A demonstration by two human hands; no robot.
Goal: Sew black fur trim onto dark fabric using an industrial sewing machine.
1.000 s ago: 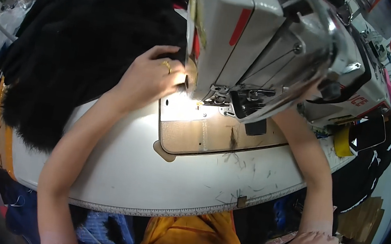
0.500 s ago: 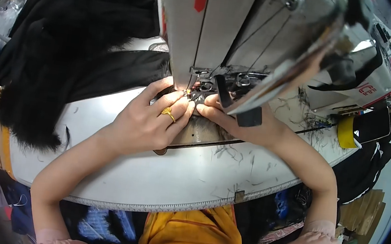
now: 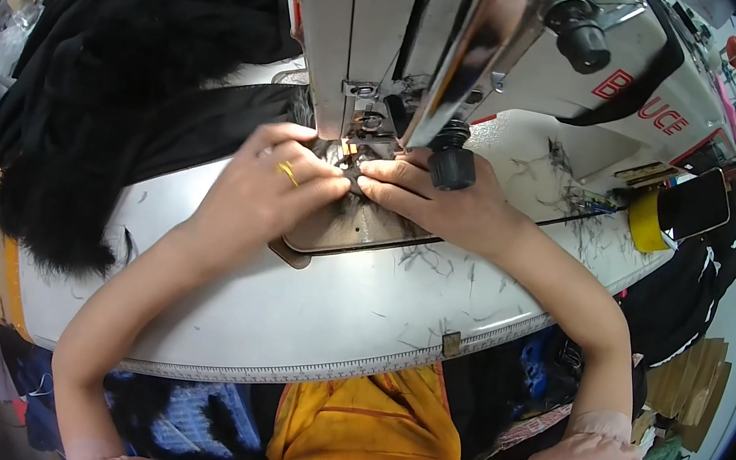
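Observation:
Black fabric with a furry edge [image 3: 353, 185] lies at the needle area of a sewing machine [image 3: 320, 35]. My left hand [image 3: 266, 183], with a yellow ring on one finger, rests left of the needle. Its thumb and fingertips close on the fabric edge. From the right, my right hand [image 3: 447, 202] comes up to the same spot, its fingertips pressed on the fabric beside the left ones. A black knob [image 3: 453, 162] covers part of that hand. The long black garment [image 3: 222, 130] runs leftward from the needle. The fingertips hide much of the seam.
A heap of black furry garments [image 3: 117, 72] covers the table's left side. Loose threads and fluff [image 3: 563, 178] lie right of the needle. A yellow tape roll [image 3: 647, 222] and a phone-like dark slab [image 3: 698, 209] sit at the right edge. A measuring tape [image 3: 319, 378] follows the front edge.
The view has shifted, so the machine's right side and knobs show more. My right fingers have come closer to the left ones, and the left hand has turned slightly. Both stay at the needle.

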